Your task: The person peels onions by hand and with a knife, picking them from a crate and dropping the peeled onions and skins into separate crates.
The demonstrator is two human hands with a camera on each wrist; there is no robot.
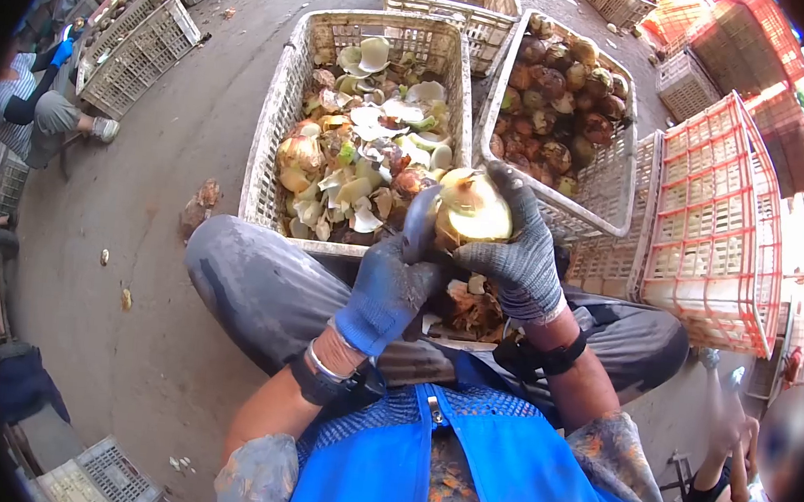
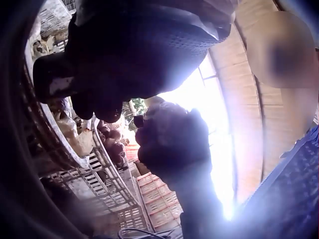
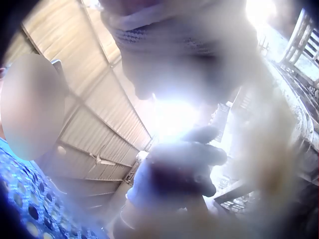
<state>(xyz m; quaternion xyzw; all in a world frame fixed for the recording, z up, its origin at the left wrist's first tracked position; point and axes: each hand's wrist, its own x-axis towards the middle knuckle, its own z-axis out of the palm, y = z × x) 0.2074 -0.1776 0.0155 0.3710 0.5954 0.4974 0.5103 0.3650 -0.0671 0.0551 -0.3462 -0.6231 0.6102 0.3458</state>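
Note:
In the head view my left hand (image 1: pixel 385 295), in a blue glove, grips a knife whose broad grey blade (image 1: pixel 420 222) stands against a pale onion (image 1: pixel 475 207). The knife's handle is hidden in the fist. My right hand (image 1: pixel 522 252), in a dirty grey knit glove, holds the onion from the right, fingers over its far side and thumb along its near side. The onion is yellowish white, with some brown skin low down. Beneath the hands is a crate (image 1: pixel 269 134) heaped with peelings and onion pieces. Both wrist views show the gloves dark against glare.
A second crate (image 1: pixel 625 189) of dark, unpeeled round onions stands at the right, with another crate (image 1: pixel 450 9) behind. Stacked red and white crates (image 1: pixel 715 226) rise at the far right. Brown skins (image 1: pixel 469 310) lie between my legs. Other people (image 1: pixel 50 115) sit at both sides.

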